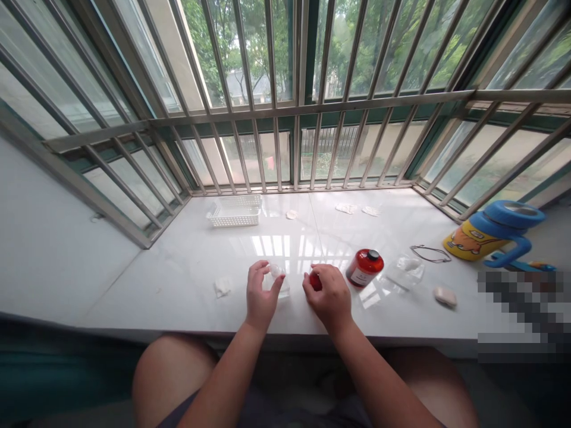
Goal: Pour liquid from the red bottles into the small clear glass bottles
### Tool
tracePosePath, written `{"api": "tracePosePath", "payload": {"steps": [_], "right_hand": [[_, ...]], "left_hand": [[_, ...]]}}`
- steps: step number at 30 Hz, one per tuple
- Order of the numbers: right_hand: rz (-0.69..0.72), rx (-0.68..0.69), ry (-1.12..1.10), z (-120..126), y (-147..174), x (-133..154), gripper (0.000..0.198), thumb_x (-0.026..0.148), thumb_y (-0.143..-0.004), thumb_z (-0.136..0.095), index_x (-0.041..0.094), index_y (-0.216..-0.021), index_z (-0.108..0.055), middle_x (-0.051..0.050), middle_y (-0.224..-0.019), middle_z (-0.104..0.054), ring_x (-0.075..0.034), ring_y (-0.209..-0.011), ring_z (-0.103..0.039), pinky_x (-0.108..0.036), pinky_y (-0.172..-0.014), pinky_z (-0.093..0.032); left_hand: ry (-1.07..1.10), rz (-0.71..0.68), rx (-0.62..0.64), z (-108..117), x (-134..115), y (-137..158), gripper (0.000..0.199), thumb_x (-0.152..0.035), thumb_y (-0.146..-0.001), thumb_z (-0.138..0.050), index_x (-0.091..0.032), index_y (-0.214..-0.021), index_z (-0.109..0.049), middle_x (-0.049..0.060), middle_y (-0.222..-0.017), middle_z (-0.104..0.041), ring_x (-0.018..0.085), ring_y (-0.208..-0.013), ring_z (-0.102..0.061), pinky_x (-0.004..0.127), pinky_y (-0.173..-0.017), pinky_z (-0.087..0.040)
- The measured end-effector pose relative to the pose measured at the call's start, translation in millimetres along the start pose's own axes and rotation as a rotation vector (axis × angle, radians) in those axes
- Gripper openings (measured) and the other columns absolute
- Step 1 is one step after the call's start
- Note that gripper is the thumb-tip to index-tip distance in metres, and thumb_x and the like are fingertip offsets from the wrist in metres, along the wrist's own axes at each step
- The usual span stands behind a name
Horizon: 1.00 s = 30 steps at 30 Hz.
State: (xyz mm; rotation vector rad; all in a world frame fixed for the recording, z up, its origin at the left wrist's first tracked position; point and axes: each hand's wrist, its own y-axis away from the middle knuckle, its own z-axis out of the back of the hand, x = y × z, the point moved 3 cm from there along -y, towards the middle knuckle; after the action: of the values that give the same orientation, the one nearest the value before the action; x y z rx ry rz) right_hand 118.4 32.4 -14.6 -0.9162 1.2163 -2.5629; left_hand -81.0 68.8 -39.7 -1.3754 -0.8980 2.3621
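My left hand (260, 294) is curved around a small clear container (284, 289), with thumb and fingers on different sides of it. The container stands on the white ledge, and its shape is hard to make out. To the right, my right hand (332, 291) has its fingers closed on a small red round object (316, 280), mostly hidden by the hand. Just beyond that hand stands a red bottle (364, 270) with a black cap and a white label. A crumpled white tissue (222, 288) lies left of my left hand.
A white plastic basket (235, 214) sits near the window bars. Flat whitish pieces (345, 208) lie at the back. On the right are a clear plastic bag (408, 270), a dark cord loop (430, 254), a pale oval object (445, 296) and a blue-and-yellow jug (479, 238).
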Motion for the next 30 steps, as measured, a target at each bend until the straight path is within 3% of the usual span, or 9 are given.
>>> {"api": "tracePosePath", "payload": {"steps": [5, 8, 10, 13, 16, 19, 21, 24, 30], "right_hand": [[0.014, -0.007, -0.007, 1, 0, 1, 0.015, 0.018, -0.097, -0.068, 0.025, -0.091, -0.056, -0.006, -0.095, -0.07, -0.025, -0.096, -0.068, -0.042, -0.088, -0.055], [0.017, 0.001, -0.011, 1, 0, 1, 0.016, 0.018, -0.097, -0.068, 0.025, -0.092, -0.055, -0.005, -0.095, -0.07, -0.026, -0.097, -0.068, -0.043, -0.088, -0.055], [0.014, 0.008, -0.015, 1, 0, 0, 0.015, 0.018, -0.097, -0.068, 0.025, -0.093, -0.056, -0.005, -0.095, -0.07, -0.026, -0.097, -0.068, -0.043, -0.088, -0.055], [0.015, -0.002, -0.01, 1, 1, 0, 0.013, 0.018, -0.096, -0.069, 0.025, -0.094, -0.058, -0.005, -0.095, -0.07, -0.026, -0.095, -0.068, -0.043, -0.087, -0.055], [0.015, -0.011, -0.001, 1, 1, 0, 0.012, 0.018, -0.095, -0.069, 0.025, -0.095, -0.059, -0.006, -0.096, -0.07, -0.026, -0.095, -0.068, -0.043, -0.087, -0.056], [0.007, -0.007, -0.005, -1, 3, -1, 0.011, 0.018, -0.096, -0.068, 0.024, -0.099, -0.06, -0.006, -0.095, -0.07, -0.026, -0.094, -0.068, -0.042, -0.087, -0.056], [-0.024, -0.024, -0.024, -2, 5, -3, 0.017, 0.022, -0.096, -0.069, 0.024, -0.109, -0.059, -0.006, -0.098, -0.07, -0.025, -0.093, -0.069, -0.042, -0.086, -0.058], [-0.127, -0.097, -0.096, -2, 9, -8, 0.038, 0.03, -0.093, -0.074, 0.023, -0.124, -0.052, -0.008, -0.112, -0.068, -0.026, -0.1, -0.07, -0.041, -0.084, -0.061], [-0.242, -0.153, -0.233, -3, 11, -10, 0.048, 0.036, -0.088, -0.082, 0.025, -0.117, -0.046, -0.009, -0.118, -0.064, -0.026, -0.107, -0.069, -0.042, -0.085, -0.062]], "left_hand": [[0.01, -0.101, -0.066, 35, -24, -14, 0.023, -0.035, -0.097, -0.076, -0.024, -0.116, -0.068, 0.011, -0.127, -0.065, 0.029, -0.124, -0.066, 0.053, -0.108, -0.058], [-0.145, -0.176, -0.118, 69, -19, -19, 0.029, -0.034, -0.096, -0.076, -0.027, -0.123, -0.071, 0.011, -0.129, -0.067, 0.031, -0.125, -0.065, 0.054, -0.108, -0.057], [-0.317, -0.193, -0.084, 87, 1, -19, 0.03, -0.034, -0.096, -0.075, -0.03, -0.125, -0.074, 0.012, -0.131, -0.068, 0.033, -0.124, -0.064, 0.056, -0.11, -0.053], [-0.521, -0.147, 0.088, 101, 51, -14, 0.028, -0.036, -0.098, -0.067, -0.033, -0.124, -0.078, 0.013, -0.134, -0.07, 0.037, -0.123, -0.065, 0.064, -0.116, -0.045], [-0.597, -0.03, 0.265, 105, 100, -2, 0.031, -0.039, -0.097, -0.062, -0.03, -0.122, -0.078, 0.015, -0.142, -0.068, 0.04, -0.133, -0.06, 0.069, -0.116, -0.042], [-0.627, 0.039, 0.371, 105, 121, 7, 0.047, -0.038, -0.095, -0.062, -0.025, -0.139, -0.07, 0.02, -0.155, -0.059, 0.045, -0.149, -0.046, 0.073, -0.115, -0.041], [-0.615, 0.028, 0.391, 104, 115, 9, 0.056, -0.036, -0.096, -0.06, -0.023, -0.15, -0.061, 0.021, -0.164, -0.049, 0.047, -0.156, -0.038, 0.075, -0.117, -0.037], [-0.542, -0.031, 0.362, 100, 82, 4, 0.057, -0.034, -0.102, -0.055, -0.021, -0.156, -0.051, 0.019, -0.171, -0.038, 0.043, -0.162, -0.027, 0.071, -0.125, -0.032], [-0.221, -0.101, 0.243, 68, -14, -4, 0.035, -0.03, -0.105, -0.059, -0.027, -0.139, -0.061, 0.013, -0.154, -0.058, 0.032, -0.152, -0.048, 0.058, -0.125, -0.043]]}}
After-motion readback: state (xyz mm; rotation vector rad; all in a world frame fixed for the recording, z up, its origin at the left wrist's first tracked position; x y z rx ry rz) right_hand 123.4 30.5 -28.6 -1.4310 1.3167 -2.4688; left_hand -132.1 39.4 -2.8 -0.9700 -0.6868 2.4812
